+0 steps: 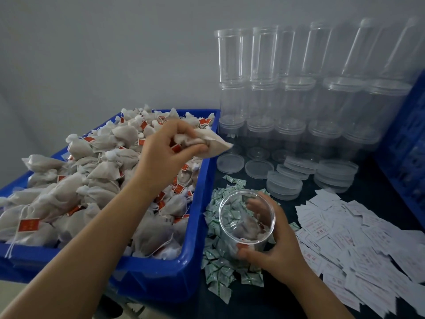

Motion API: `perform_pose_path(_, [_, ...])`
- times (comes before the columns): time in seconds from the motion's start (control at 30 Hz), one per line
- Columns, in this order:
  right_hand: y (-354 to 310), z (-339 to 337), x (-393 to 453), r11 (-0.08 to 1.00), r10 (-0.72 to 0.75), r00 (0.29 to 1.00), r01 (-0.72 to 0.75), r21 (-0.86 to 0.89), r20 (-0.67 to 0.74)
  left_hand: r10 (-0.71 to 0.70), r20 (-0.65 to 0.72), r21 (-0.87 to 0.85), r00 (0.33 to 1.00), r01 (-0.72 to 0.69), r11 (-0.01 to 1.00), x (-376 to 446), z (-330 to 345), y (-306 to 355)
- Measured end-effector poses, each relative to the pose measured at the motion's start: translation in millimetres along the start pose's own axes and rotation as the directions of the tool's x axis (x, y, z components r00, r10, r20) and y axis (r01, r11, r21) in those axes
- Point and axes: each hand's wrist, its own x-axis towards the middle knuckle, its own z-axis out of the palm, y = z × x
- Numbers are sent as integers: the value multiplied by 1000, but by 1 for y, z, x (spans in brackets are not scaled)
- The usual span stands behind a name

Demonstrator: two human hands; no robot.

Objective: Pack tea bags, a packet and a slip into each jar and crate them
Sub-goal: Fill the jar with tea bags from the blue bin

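My left hand (166, 149) pinches a white tea bag (215, 145) above the right rim of the blue bin (199, 208), which is heaped with tea bags (92, 178) bearing red tags. My right hand (274, 246) grips an open clear jar (247, 221) tilted toward me over a pile of small green-and-white packets (220, 270). A few tea bags lie inside the jar. White paper slips (358, 245) with red print are spread on the dark table to the right.
Stacks of empty clear jars (289, 88) stand at the back against the wall. Clear lids (285, 183) lie in low stacks in front of them. A blue crate (407, 143) stands at the right edge.
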Motion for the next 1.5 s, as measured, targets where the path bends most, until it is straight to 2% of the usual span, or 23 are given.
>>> perform_pose_path(0.13, [1, -1, 0, 1000, 12, 1000, -12, -4, -20, -6, 161, -174, 987, 35, 984, -6, 7, 10])
perform_pose_path(0.27, [5, -2, 1, 1000, -1, 1000, 0, -24, -27, 67, 342, -155, 937, -14, 988, -10, 17, 11])
perform_pose_path(0.4, [4, -1, 3, 1000, -2, 1000, 1, -7, -22, 102, 457, -140, 883, -42, 989, -14, 25, 12])
perform_pose_path(0.57, [5, -1, 4, 1000, -9, 1000, 8, -7, -30, 185, 498, -62, 847, -178, 982, -19, 36, 12])
perform_pose_path(0.67, [8, -2, 3, 1000, 8, 1000, -8, -12, -26, 193, 576, 37, 794, -261, 965, -20, 39, 14])
perform_pose_path(0.8, [12, -2, 4, 1000, 11, 1000, -11, -15, -21, 314, 672, 191, 671, -566, 802, -22, 46, 19])
perform_pose_path(0.87, [12, -2, 4, 1000, 3, 1000, -4, -22, -22, 318, 710, 192, 629, -607, 771, -22, 50, 22])
perform_pose_path(1.07, [15, 0, 3, 1000, 18, 1000, -18, -15, -15, 76, 775, 325, 627, -500, 803, -18, 58, 23])
perform_pose_path(1.2, [13, 4, 6, 1000, 8, 1000, -8, -13, -20, -3, 773, 427, 635, -517, 742, -18, 59, 22])
perform_pose_path(1.33, [13, 5, 6, 1000, 21, 1000, -21, 14, -12, -18, 760, 473, 650, -533, 701, -18, 58, 20])
perform_pose_path(1.5, [13, 4, 6, 1000, 16, 1000, -16, 3, -9, -14, 754, 456, 656, -508, 730, -18, 56, 17])
